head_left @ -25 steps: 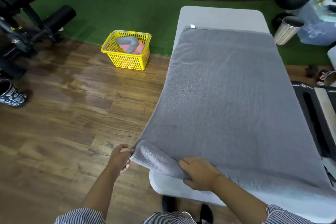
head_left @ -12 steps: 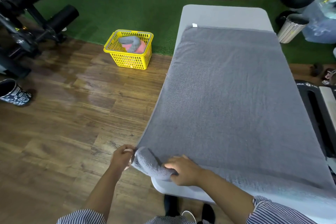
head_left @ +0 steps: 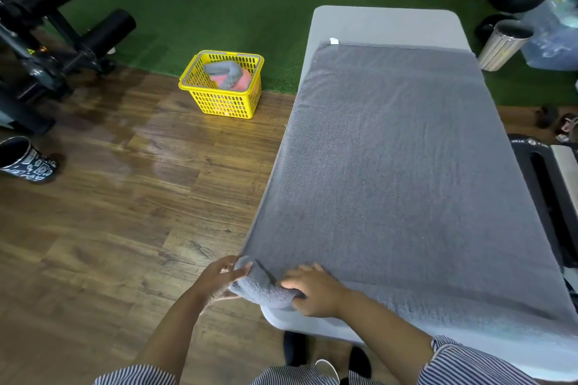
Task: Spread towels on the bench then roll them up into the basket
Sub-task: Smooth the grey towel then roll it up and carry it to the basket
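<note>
Left hand (head_left: 219,278) cups the outer end of the started roll at the near-left corner of the grey towel (head_left: 406,181), fingers and thumb curled round it. Right hand (head_left: 316,292) sits just beside it on the same roll, fingers curled over the top and tucking the terry under. Both hands have hold of the towel; neither is spread flat.

Step, as I read it: spreading is done, rolling has just started. Towel lies flat along the surface (head_left: 384,23), white label at the far-left corner, a bare strip of surface beyond its far edge. Only the near-left corner is rolled. The near edge further right still lies loose and unrolled, draped over the surface end.

Next move likely needs:
- the right hand out along the near edge so the roll starts across the full width, not just the corner
- even pressure from both hands, or the roll goes conical and skews toward one side
- then push the roll away toward the label end

Yellow basket (head_left: 200,84) sits on the wooden floor left of the surface, well apart from the hands. It holds a rolled grey towel (head_left: 223,67) on something pink. A carry is needed once this roll is finished.
</note>
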